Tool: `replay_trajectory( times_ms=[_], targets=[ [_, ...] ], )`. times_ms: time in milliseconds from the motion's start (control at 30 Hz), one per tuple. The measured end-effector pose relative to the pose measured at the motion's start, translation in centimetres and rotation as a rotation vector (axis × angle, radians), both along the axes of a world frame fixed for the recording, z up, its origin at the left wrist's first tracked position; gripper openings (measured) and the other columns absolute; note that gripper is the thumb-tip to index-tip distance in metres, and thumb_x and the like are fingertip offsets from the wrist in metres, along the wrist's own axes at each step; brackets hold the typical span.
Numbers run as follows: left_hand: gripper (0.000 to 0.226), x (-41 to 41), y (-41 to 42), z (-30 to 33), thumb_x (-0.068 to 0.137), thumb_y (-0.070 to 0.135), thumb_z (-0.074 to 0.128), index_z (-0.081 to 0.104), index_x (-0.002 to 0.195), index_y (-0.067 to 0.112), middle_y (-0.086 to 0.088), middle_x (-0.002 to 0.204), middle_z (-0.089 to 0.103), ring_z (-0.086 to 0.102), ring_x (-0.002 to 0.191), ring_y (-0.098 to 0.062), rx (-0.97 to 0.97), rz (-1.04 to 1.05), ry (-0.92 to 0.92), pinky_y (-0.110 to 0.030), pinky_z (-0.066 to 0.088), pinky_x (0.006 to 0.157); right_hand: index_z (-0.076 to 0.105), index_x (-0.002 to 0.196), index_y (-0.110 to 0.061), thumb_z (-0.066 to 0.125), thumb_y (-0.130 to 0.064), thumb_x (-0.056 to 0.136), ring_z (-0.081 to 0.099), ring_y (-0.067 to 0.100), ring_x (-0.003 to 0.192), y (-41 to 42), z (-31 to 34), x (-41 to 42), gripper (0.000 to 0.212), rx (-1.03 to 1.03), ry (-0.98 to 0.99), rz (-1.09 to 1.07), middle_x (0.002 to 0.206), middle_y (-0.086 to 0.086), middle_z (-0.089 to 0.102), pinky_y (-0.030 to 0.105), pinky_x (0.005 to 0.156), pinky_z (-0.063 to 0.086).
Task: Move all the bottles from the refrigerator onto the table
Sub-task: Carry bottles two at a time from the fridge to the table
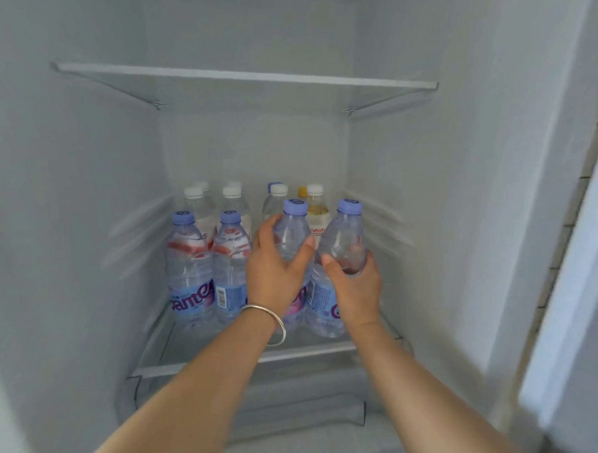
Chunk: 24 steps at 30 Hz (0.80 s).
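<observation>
On the refrigerator shelf (200, 362), four blue-capped bottles, left hand (275, 265) gripping one bottle (292, 233), right hand (356, 285) gripping another (344, 238)

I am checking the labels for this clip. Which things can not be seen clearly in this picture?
1. Back-row bottles, head view: the front row covers them, so the count is unsure.
2. Yellow-capped bottle: only its cap shows.
3. Labels of the bottles under the left hand and right hand: the hands hide them.
4. The table: out of frame.
5. Lower drawer: blurred, contents unclear.
</observation>
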<state>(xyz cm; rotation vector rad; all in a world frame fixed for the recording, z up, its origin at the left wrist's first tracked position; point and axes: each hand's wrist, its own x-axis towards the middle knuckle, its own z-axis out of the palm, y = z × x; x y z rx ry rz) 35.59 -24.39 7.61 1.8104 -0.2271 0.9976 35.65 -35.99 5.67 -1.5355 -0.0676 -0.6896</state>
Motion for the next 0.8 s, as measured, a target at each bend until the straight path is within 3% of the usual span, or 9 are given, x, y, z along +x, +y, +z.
replay_trajectory(
  times_ms=[133,233,267,367,500,633,733,800],
  targets=[
    [0.056,-4.9,1.1,-0.8,0.079,0.047,0.062,0.042,0.126,0.025,0.001,0.118,0.059,0.056,0.105,-0.012,-0.014,-0.098,0.052,-0.026,0.044,0.089,0.053,0.086,-0.027,0.078,-0.029,0.069,0.063,-0.004,0.066,0.3,-0.6,-6.0,0.030,-0.001,-0.008,0.023,0.074,-0.011,0.064,0.018,0.066,0.049],
    [0.049,-9.6,1.8,-2.3,0.083,0.038,0.064,0.043,0.125,0.026,0.011,0.100,0.062,0.058,0.085,0.011,-0.044,-0.162,0.117,-0.013,0.045,0.078,0.054,0.089,-0.022,0.077,-0.027,0.073,0.058,-0.012,0.061,0.5,-2.1,-11.6,0.028,-0.008,0.034,-0.033,0.075,-0.013,0.063,0.007,0.061,0.042],
    [0.047,-11.4,1.9,-2.9,0.083,0.036,0.065,0.044,0.124,0.025,0.011,0.095,0.062,0.058,0.079,0.012,-0.048,-0.178,0.128,-0.013,0.045,0.074,0.054,0.086,-0.023,0.077,-0.028,0.073,0.058,-0.012,0.061,0.5,-2.8,-13.5,0.027,-0.008,0.044,-0.082,0.073,-0.014,0.062,0.008,0.059,0.041],
    [0.036,-16.3,2.0,-4.5,0.082,0.034,0.066,0.047,0.112,0.027,0.008,0.087,0.066,0.063,0.076,0.000,-0.054,-0.275,0.155,-0.027,0.051,0.075,0.054,0.086,-0.022,0.077,-0.031,0.072,0.059,-0.004,0.068,0.0,-4.7,-19.5,0.029,0.010,0.078,-0.215,0.074,-0.014,0.061,0.006,0.057,0.042],
    [0.034,-22.5,0.2,-6.4,0.077,0.043,0.065,0.046,0.104,0.034,0.007,0.086,0.069,0.067,0.079,-0.010,-0.006,-0.439,0.186,-0.033,0.054,0.077,0.053,0.087,-0.029,0.078,-0.034,0.070,0.059,-0.004,0.070,-1.3,-6.7,-27.7,0.030,-0.030,0.143,-0.335,0.076,-0.014,0.063,0.003,0.057,0.042],
    [0.038,-27.8,-3.1,-7.3,0.074,0.045,0.064,0.048,0.106,0.033,0.006,0.088,0.069,0.066,0.079,-0.004,0.028,-0.568,0.192,-0.022,0.051,0.076,0.052,0.090,-0.027,0.077,-0.031,0.071,0.059,-0.003,0.071,-4.0,-6.7,-34.4,0.032,-0.046,0.162,-0.472,0.076,-0.014,0.062,0.004,0.057,0.042],
    [0.036,-32.2,-6.7,-7.6,0.079,0.034,0.069,0.048,0.107,0.028,0.011,0.084,0.065,0.063,0.071,0.008,0.045,-0.687,0.197,-0.006,0.047,0.067,0.052,0.099,-0.020,0.076,-0.032,0.072,0.057,-0.004,0.071,-6.9,-7.0,-40.3,0.038,-0.043,0.169,-0.577,0.079,-0.016,0.058,0.003,0.057,0.041],
    [0.036,-35.4,-9.6,-7.6,0.080,0.029,0.069,0.047,0.109,0.026,0.011,0.086,0.064,0.062,0.070,0.008,0.063,-0.750,0.192,-0.002,0.044,0.065,0.052,0.100,-0.020,0.076,-0.033,0.072,0.057,0.000,0.072,-9.4,-7.3,-44.5,0.038,-0.040,0.173,-0.674,0.080,-0.014,0.058,0.005,0.060,0.041]
  ],
)
